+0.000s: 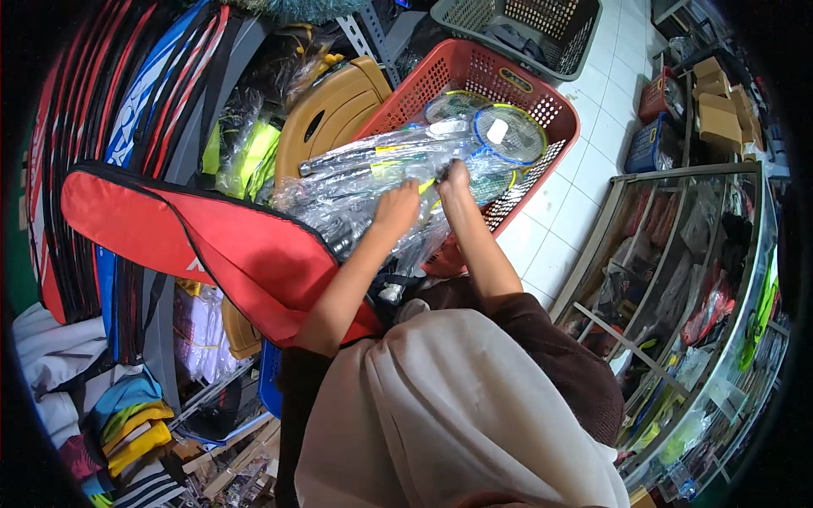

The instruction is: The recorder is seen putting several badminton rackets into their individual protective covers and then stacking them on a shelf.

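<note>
Several badminton rackets [510, 134] in clear plastic sleeves lie in and across a red perforated basket [561, 114]. Their dark handles, under crinkled wrapping [343, 161], point left over the basket's rim. My left hand [398, 207] is closed on the clear wrapping over the handles. Beside it, my right hand [455, 178] is closed at the lower end of the blue-framed racket, within the plastic; exactly what its fingers grip is partly hidden. Left of my forearm lies a long red racket bag [229, 245], its black-edged flap folded open.
A brown plastic stool [334, 106] stands left of the basket, with a dark green crate [584, 42] beyond. Racket bags [127, 93] hang at the far left above folded clothes [135, 423]. A glass display case [677, 279] stands at the right on white floor tiles [584, 161].
</note>
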### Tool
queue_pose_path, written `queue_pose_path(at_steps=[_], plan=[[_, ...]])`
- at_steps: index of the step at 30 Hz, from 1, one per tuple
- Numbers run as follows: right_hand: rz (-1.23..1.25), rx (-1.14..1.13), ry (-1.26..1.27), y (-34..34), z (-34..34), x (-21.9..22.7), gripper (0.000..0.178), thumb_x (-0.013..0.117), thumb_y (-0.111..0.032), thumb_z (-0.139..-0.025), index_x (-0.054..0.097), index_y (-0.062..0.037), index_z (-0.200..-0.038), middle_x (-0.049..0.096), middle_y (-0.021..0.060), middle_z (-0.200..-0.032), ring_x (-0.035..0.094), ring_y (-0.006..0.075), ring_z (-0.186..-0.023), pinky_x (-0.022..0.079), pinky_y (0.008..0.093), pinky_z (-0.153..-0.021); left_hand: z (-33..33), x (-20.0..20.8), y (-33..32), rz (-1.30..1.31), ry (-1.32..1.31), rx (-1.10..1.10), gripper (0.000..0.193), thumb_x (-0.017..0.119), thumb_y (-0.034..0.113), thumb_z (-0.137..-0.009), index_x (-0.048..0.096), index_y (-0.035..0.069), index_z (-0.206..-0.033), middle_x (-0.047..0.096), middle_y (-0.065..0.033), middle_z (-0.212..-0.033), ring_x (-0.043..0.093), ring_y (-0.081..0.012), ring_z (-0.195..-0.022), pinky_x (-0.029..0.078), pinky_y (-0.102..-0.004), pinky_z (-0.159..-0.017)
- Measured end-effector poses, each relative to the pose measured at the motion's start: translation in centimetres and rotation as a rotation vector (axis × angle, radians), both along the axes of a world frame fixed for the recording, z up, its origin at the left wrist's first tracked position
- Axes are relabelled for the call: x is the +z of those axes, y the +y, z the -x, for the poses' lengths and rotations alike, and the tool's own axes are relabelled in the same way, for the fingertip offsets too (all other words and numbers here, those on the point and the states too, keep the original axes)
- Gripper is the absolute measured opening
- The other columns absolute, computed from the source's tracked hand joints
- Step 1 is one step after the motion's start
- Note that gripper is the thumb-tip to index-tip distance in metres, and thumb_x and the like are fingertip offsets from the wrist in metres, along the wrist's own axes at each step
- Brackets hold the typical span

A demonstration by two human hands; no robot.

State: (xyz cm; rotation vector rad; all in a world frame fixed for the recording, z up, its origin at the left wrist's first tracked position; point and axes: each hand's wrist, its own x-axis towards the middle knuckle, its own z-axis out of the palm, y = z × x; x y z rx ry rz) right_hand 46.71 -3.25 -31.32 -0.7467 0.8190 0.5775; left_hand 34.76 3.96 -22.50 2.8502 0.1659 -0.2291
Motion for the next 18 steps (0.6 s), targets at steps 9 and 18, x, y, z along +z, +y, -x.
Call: queue_pose_path(at_steps=[9,18], plan=[[0.019,-0.072,-0.094,-1.7,3.5,10.2,0.02,0.041,-0.033,-0.088,0.05,-0.0161,-0.082,0.047,-0.0018,-0.067,0.044,0.0147,-0.059,0.035,0.0335,-0.056,3.6,5.9,-4.8,0.135,-0.048,0.248,0.026,0.051,0.003,-0.076,0.045,-0.003,-0.1,0.061,-0.0252,-0.082,0.062,-0.042,-0.07,0.051,-0.0498,-0.062],[-0.387,0.214,-0.516,0.5,5.5,25.0,0.028,0.04,-0.037,-0.092,0.052,-0.013,-0.083,0.038,-0.0041,-0.057,0.032,0.0096,-0.045,0.026,0.0253,-0.044,6.3,9.3,-3.3,0.414,-0.563,0.464,0.031,0.058,0.009,-0.08,0.041,0.004,-0.106,0.059,-0.0238,-0.083,0.057,-0.0431,-0.076,0.045,-0.0503,-0.064]])
